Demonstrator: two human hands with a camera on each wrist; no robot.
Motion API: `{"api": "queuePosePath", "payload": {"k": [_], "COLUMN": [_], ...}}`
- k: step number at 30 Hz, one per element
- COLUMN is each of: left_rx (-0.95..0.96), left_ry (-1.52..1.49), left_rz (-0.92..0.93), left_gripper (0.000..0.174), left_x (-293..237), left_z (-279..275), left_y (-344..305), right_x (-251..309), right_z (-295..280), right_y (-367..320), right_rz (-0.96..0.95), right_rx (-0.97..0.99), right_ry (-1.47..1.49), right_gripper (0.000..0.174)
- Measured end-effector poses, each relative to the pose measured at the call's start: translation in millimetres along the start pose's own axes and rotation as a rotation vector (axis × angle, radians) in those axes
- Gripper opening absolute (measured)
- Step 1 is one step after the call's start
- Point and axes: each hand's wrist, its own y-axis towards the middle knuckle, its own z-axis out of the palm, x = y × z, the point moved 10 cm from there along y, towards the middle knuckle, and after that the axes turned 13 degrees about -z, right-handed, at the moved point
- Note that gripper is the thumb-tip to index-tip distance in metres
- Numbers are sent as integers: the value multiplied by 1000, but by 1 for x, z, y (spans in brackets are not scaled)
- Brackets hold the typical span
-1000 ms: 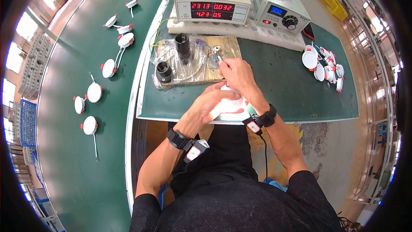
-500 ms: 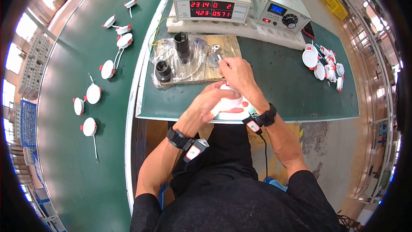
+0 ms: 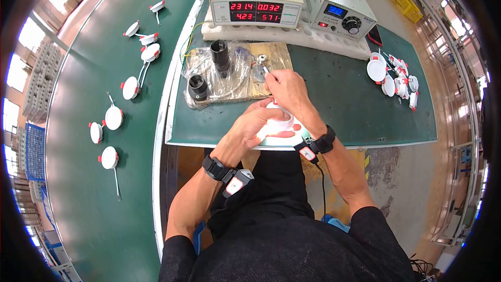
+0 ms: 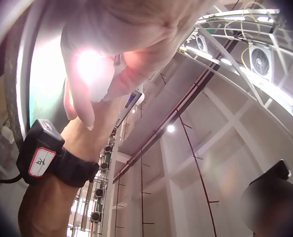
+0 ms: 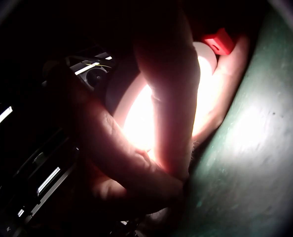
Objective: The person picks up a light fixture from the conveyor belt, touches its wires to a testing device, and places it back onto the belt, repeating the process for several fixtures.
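In the head view my left hand grips a round white downlight low over the front of the table, fingers curled round its rim. The lamp is lit; its glow shows through the fingers in the right wrist view, beside a red spring clip. Just beyond it, my right hand pinches the downlight's white lead between thumb and forefinger. The lead's end lies right at a round metal contact on the plastic-wrapped board. The right palm is hidden from above.
Two black sockets stand on the board's left. Behind are a power meter with red digits and a grey supply box. Downlights lie heaped at right; several more line the green belt at left.
Both hands stay nearly in place on the downlight and its lead. The lamp's glare looks weaker than a second ago, and the meter's lower right digits have changed.
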Motion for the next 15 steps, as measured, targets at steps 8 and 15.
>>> {"api": "queuePosePath", "payload": {"k": [8, 15], "left_rx": [16, 5], "left_ry": [16, 67], "left_rz": [3, 8], "left_gripper": [38, 36], "left_x": [3, 6], "left_z": [-1, 0], "left_y": [-2, -7], "right_x": [4, 7], "right_z": [2, 4], "right_y": [-2, -5], "right_rz": [-55, -43], "right_rx": [-27, -21], "right_ry": [-26, -14], "right_gripper": [38, 37]}}
